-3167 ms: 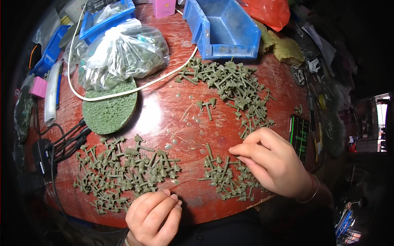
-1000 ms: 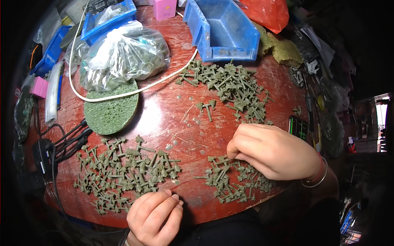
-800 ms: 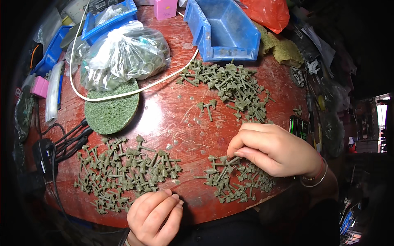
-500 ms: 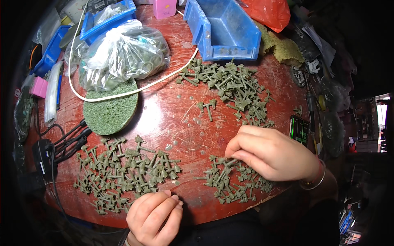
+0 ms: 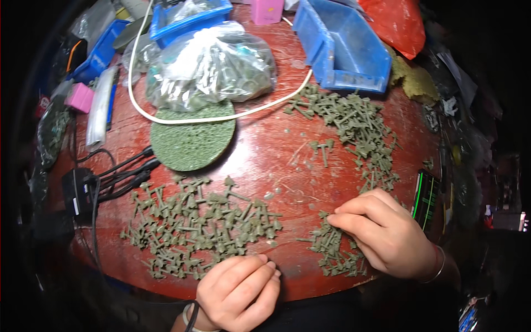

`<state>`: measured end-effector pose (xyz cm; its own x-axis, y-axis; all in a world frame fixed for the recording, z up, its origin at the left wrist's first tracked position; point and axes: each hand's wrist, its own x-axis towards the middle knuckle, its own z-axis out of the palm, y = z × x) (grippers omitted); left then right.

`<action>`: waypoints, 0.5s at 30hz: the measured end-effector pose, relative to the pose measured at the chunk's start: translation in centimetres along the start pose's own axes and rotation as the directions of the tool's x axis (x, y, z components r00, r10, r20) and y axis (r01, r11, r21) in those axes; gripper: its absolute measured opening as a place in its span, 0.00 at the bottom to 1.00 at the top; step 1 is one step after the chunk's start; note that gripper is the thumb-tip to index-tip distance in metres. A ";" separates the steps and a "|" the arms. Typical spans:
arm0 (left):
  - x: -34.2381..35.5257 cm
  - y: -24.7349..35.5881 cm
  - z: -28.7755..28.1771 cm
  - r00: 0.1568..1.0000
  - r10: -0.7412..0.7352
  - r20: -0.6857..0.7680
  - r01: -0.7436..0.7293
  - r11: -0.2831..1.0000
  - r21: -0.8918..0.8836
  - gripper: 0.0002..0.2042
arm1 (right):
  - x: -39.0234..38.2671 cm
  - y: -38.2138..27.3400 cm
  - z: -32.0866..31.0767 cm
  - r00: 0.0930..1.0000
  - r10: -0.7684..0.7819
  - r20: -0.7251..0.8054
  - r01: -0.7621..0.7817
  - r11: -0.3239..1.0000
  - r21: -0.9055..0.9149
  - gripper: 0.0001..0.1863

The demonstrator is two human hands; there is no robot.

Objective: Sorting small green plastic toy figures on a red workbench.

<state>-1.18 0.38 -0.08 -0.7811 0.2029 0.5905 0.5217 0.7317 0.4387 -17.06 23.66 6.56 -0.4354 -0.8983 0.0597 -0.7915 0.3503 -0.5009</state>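
Observation:
Many small olive-green wax-like pieces, each with a thin stem and a flared, lumpy head, lie in loose heaps on the red table. My right hand (image 5: 384, 235) is over the near right heap (image 5: 332, 249), thumb and forefinger pinched together at its upper edge. Whatever lies between those fingertips is too small to make out. At the table's near edge, my left hand (image 5: 240, 290) rests beside the left heap (image 5: 204, 227) with its fingers curled inward. Its palm side is hidden, so any thing held there does not show.
Another heap (image 5: 359, 122) lies at the far right, below a blue bin (image 5: 359, 61). A round green textured pad (image 5: 191, 144) sits under a tied clear bag (image 5: 210, 69), with a white cable (image 5: 221, 119) across it. Black plugs (image 5: 133, 169) lie left; a dark screen device (image 5: 425, 199) stands right.
The whole view has shifted, so the table's things appear farther right. My right fingertips have moved slightly left over the near right heap. My left hand keeps its curled shape near the edge.

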 end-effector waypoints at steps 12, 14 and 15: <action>-0.2 -0.2 -0.1 0.997 -0.061 -0.049 0.066 0.993 0.100 0.10 | 5.3 -0.3 3.2 0.966 -0.258 0.010 0.258 0.965 -0.052 0.17; -0.2 -0.2 -0.2 0.998 -0.061 -0.035 0.063 0.994 0.089 0.11 | 6.2 -0.5 4.1 0.962 -0.271 -0.026 0.270 0.962 -0.044 0.14; -0.2 -0.1 -0.2 0.997 -0.065 -0.037 0.068 0.993 0.094 0.11 | 6.5 -0.5 4.3 0.963 -0.270 -0.019 0.268 0.962 -0.058 0.14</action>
<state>-0.98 0.10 -0.11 -0.8001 0.1314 0.5853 0.4331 0.8015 0.4122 -17.63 16.54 3.49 -0.2137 -0.9543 0.2091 -0.9030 0.1113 -0.4151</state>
